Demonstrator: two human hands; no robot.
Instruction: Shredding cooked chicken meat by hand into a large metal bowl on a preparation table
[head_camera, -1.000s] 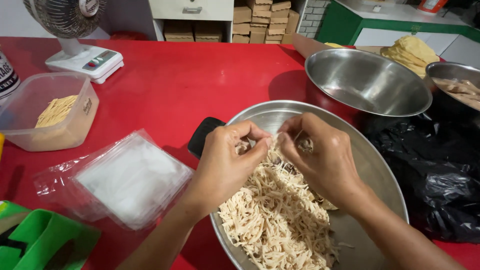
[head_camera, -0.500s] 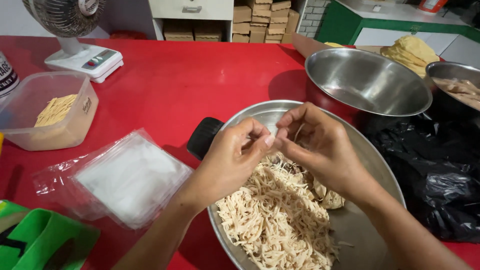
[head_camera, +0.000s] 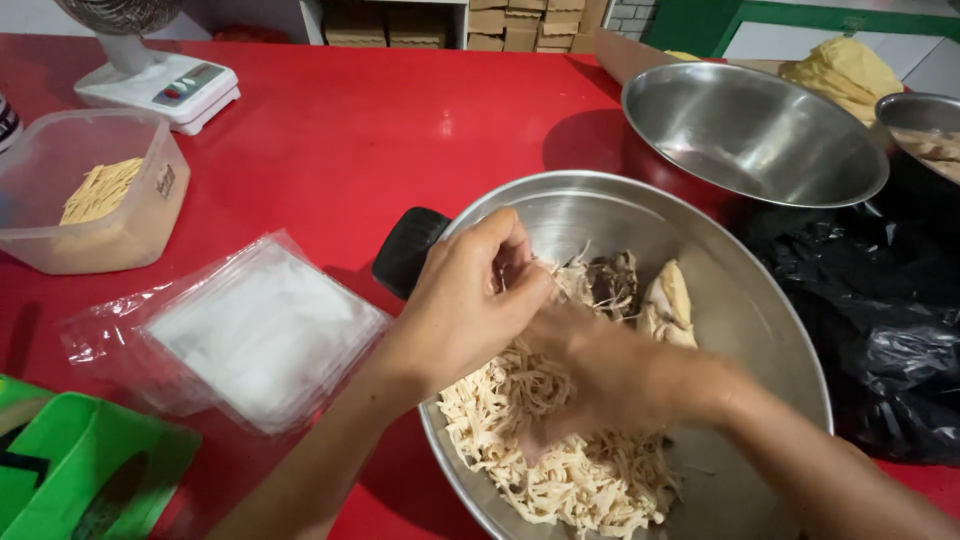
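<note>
Hand positions are seen over a large shallow stainless-steel bowl that sits on the red surface. The left hand is held above the near-left part of the bowl with its fingers pinched narrowly together; a few pale strands seem to be caught at the fingertips, though this cannot be told for certain. The right hand is blurred and is laid low over the heap of pale shredded meat that fills the near half of the bowl; whether it is closed on anything cannot be told. Unshredded pale chunks are seen at the back of the heap, just beyond both hands.

A black rectangular object lies against the bowl's left rim, partly hidden by it. To the left, a stack of clear plastic bags is spread flat on the surface, and a green plastic container is seen at the near-left corner. Farther left, a translucent plastic tub with yellowish shreds inside is placed, with a white kitchen scale behind it. Behind the large bowl, a second, empty steel bowl is set, and crumpled black plastic lies to the right.
</note>
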